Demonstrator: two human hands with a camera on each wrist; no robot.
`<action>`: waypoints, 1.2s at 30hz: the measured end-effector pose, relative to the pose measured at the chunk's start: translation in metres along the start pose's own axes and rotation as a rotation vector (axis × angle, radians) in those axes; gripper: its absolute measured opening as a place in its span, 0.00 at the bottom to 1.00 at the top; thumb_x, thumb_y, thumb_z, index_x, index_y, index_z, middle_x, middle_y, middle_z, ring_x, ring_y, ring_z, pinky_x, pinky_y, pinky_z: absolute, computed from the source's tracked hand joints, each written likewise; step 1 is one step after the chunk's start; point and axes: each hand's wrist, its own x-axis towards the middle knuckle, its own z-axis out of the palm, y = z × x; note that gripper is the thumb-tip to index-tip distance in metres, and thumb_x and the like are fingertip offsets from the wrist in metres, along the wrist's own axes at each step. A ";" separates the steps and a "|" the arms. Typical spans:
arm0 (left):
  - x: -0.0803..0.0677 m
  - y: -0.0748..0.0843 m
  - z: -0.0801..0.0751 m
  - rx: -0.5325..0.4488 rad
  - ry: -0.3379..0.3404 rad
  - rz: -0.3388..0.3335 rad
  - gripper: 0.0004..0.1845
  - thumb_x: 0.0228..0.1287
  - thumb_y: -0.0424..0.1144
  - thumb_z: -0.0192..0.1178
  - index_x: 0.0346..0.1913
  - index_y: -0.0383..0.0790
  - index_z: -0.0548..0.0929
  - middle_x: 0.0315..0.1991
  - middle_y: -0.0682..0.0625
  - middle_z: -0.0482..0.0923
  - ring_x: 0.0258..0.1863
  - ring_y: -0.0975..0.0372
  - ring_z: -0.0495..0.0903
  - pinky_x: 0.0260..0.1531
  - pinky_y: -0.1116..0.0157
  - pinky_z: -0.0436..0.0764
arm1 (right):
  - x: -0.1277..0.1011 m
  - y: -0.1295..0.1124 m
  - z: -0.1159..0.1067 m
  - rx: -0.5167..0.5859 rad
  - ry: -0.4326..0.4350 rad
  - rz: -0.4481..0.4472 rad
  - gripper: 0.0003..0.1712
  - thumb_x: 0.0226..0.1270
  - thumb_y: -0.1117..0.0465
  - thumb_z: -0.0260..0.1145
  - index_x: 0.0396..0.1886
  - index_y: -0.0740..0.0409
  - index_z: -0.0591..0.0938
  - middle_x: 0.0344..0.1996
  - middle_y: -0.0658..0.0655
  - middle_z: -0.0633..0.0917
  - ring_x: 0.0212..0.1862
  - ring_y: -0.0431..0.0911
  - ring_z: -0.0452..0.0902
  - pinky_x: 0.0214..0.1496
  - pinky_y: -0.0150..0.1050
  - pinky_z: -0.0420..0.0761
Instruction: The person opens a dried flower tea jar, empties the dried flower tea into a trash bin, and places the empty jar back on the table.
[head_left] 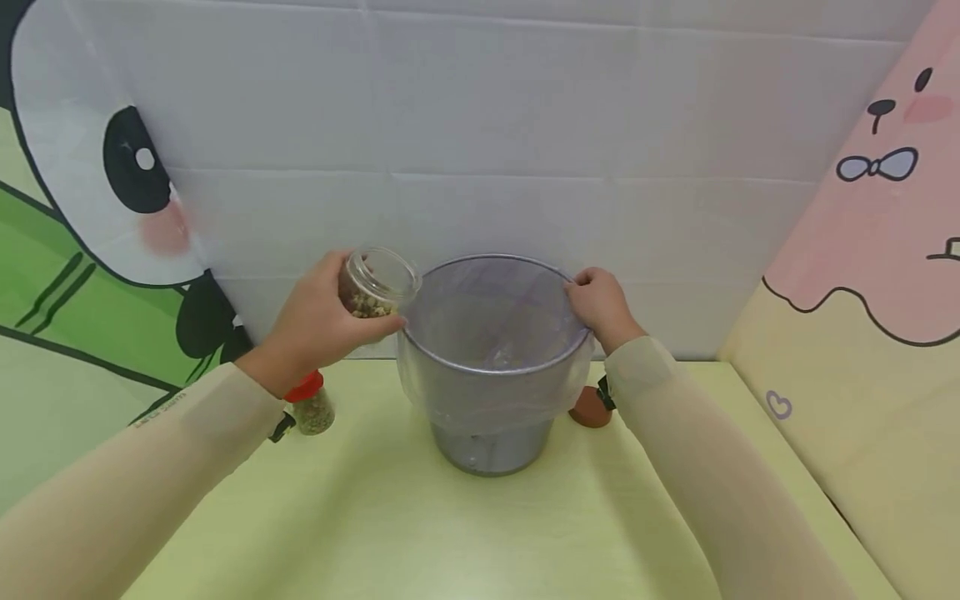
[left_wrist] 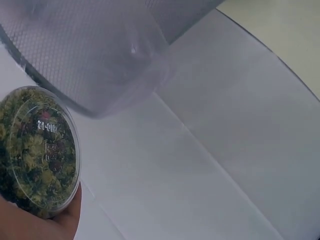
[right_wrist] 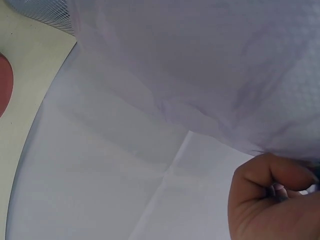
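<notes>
My left hand (head_left: 318,315) grips an uncapped clear jar (head_left: 381,282), tilted with its mouth toward the bin. Dried yellowish-green flowers or herbs (head_left: 369,307) lie inside the jar. Its round base (left_wrist: 42,150), with the dried bits behind it, faces the left wrist camera. A grey mesh waste bin (head_left: 491,454) stands upright, lined with a thin translucent bag (head_left: 480,404) folded over the rim. At the bin's right rim, my right hand (head_left: 600,307) pinches the rim and bag edge between curled fingers and thumb.
A small jar with a red lid (head_left: 309,404) stands on the yellow table (head_left: 450,542), behind my left wrist. Right of the bin lies a reddish-brown round object (head_left: 591,408), like a lid. A white sheet (head_left: 495,125) hangs behind, with cartoon-printed panels on both sides.
</notes>
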 end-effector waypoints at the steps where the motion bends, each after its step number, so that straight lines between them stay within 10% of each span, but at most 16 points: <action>1: 0.002 0.000 -0.002 0.009 0.002 0.000 0.49 0.52 0.57 0.79 0.69 0.37 0.66 0.56 0.45 0.74 0.50 0.51 0.77 0.48 0.50 0.82 | 0.000 0.000 0.001 -0.001 0.000 -0.001 0.17 0.81 0.55 0.56 0.56 0.65 0.76 0.53 0.65 0.77 0.50 0.57 0.74 0.52 0.52 0.79; 36: 0.053 -0.003 -0.010 0.478 -0.054 0.179 0.49 0.50 0.52 0.77 0.69 0.30 0.67 0.62 0.37 0.74 0.55 0.46 0.75 0.55 0.44 0.79 | -0.002 -0.001 0.002 -0.026 0.002 -0.013 0.18 0.82 0.55 0.55 0.56 0.65 0.76 0.52 0.65 0.78 0.50 0.58 0.75 0.53 0.53 0.79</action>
